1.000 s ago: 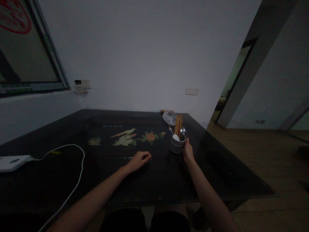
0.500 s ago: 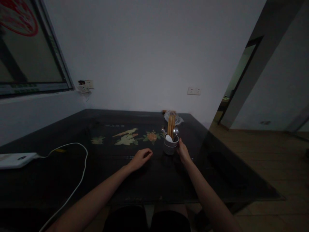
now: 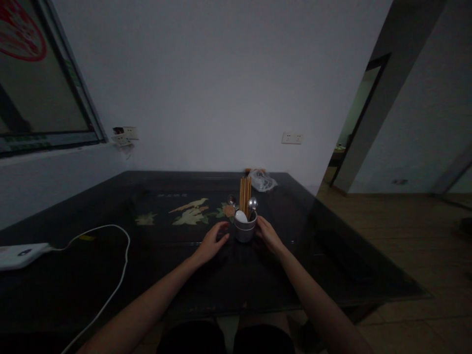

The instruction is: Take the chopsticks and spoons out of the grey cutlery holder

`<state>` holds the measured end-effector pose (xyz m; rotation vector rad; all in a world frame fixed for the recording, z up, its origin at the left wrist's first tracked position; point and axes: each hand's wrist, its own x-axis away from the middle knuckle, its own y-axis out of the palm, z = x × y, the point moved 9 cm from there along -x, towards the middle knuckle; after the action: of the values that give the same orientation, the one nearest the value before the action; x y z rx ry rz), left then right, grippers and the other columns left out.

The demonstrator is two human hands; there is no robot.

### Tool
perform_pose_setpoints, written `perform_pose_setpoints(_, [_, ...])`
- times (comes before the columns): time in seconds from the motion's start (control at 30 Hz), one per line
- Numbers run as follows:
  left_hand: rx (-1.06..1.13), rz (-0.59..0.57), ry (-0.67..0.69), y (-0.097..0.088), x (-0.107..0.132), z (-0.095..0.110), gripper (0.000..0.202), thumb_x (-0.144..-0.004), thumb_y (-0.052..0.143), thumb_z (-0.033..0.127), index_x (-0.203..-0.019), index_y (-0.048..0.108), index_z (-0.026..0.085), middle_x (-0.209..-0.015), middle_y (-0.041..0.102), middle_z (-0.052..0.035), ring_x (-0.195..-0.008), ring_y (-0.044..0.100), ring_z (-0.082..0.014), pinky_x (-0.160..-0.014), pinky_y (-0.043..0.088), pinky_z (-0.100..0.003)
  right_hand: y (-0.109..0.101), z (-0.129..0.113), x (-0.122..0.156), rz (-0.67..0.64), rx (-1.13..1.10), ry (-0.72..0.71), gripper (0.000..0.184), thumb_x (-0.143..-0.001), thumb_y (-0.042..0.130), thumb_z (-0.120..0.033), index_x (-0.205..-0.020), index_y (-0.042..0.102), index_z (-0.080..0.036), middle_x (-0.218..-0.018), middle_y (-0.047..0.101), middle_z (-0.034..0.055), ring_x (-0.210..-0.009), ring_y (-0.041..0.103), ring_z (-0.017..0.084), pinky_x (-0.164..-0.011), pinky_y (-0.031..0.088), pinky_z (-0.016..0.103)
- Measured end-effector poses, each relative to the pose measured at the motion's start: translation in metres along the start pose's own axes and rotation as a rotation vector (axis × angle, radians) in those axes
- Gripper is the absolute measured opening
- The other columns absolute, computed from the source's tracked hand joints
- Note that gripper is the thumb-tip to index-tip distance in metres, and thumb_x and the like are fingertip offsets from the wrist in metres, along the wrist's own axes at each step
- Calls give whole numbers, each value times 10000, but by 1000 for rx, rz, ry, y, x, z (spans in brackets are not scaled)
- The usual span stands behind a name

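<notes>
A pale grey utensil cup point(image 3: 245, 234) stands upright on the dark table, holding several wooden chopsticks point(image 3: 245, 192), a white spoon point(image 3: 241, 217) and shiny metal spoons or ladles point(image 3: 252, 203). My right hand point(image 3: 270, 237) is against the cup's right side, its fingers curved round the wall and partly hidden. On the other side, my left hand point(image 3: 213, 243) is open, thumb and fingers apart, a small distance from the cup with nothing in it.
A crumpled clear plastic bag point(image 3: 262, 181) lies near the wall behind the cup. At the left, a white device point(image 3: 22, 256) trails a white cable point(image 3: 127, 253) over the table edge. A long dark object point(image 3: 342, 255) rests at the right.
The cup has shifted left with my right hand beside it. My left hand has opened, its fingers spreading from a loose curl. The view has turned slightly.
</notes>
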<state>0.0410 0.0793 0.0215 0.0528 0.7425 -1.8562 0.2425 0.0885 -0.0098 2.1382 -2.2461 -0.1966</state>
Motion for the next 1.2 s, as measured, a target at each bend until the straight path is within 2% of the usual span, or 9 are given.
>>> perform_pose_setpoints(0.13, [63, 1, 4, 1, -1, 0, 407, -847, 530, 347, -1214, 478, 179, -1217, 563, -110, -1121, 538, -223, -975, 422, -393, 9, 6, -2, -81, -18, 26, 347, -782, 564, -486, -1045, 597, -264, -1063, 634, 25, -1022, 565, 203, -820, 448, 329])
perform_pose_setpoints(0.3, [76, -34, 9, 3, 0, 7, 411, -847, 532, 349, -1216, 480, 177, -1217, 559, -110, -1040, 569, -214, -914, 464, -377, 16, 6, -2, -146, -5, 43, 315, -746, 598, -340, -1050, 609, -257, -1062, 650, 26, -1015, 582, 197, -853, 452, 334])
perform_pose_setpoints(0.47, [49, -28, 15, 2, 1, 11, 406, -849, 520, 337, -1218, 466, 176, -1203, 554, -109, -993, 577, -203, -898, 473, -381, 33, -7, 4, -305, -29, -30, 454, -634, 561, -138, -1074, 609, -235, -1113, 649, 39, -1026, 591, 205, -911, 435, 356])
perform_pose_setpoints(0.6, [25, -10, -5, -1, 1, 12, 397, -853, 504, 339, -1210, 463, 170, -1164, 567, -101, -957, 580, -198, -878, 480, -378, 40, -14, 9, -378, -45, -80, 545, -569, 557, -68, -1087, 608, -228, -1177, 623, 38, -1101, 558, 208, -1003, 376, 382])
perform_pose_setpoints(0.8, [31, 11, 1, -3, 2, 11, 432, -851, 517, 341, -1240, 440, 170, -1174, 559, -107, -932, 580, -202, -873, 480, -384, 45, -21, 17, -471, -11, -112, 598, -578, 667, -81, -1150, 576, -228, -1258, 571, 50, -1182, 505, 224, -1076, 298, 425])
perform_pose_setpoints(0.93, [30, 10, -21, -2, 3, 7, 487, -853, 512, 371, -1279, 409, 158, -1165, 565, -120, -898, 590, -203, -840, 491, -380, 49, -20, 22, -509, 27, -72, 684, -564, 767, -151, -1203, 534, -223, -1279, 547, 77, -1187, 499, 240, -1050, 335, 443])
perform_pose_setpoints(1.1, [53, -1, -35, 0, 3, 11, 492, -858, 497, 398, -1277, 415, 153, -1181, 567, -124, -907, 593, -208, -849, 484, -381, 49, -18, 21, -495, 37, -63, 756, -535, 818, -191, -1223, 507, -217, -1281, 537, 95, -1176, 505, 247, -1026, 363, 445])
perform_pose_setpoints(1.2, [79, 1, -28, -2, 4, 14, 474, -862, 486, 398, -1268, 422, 163, -1244, 535, -123, -981, 579, -221, -884, 470, -386, 51, -17, 21, -502, 24, -60, 781, -524, 829, -201, -1231, 498, -210, -1278, 534, 100, -1148, 526, 245, -1011, 382, 441])
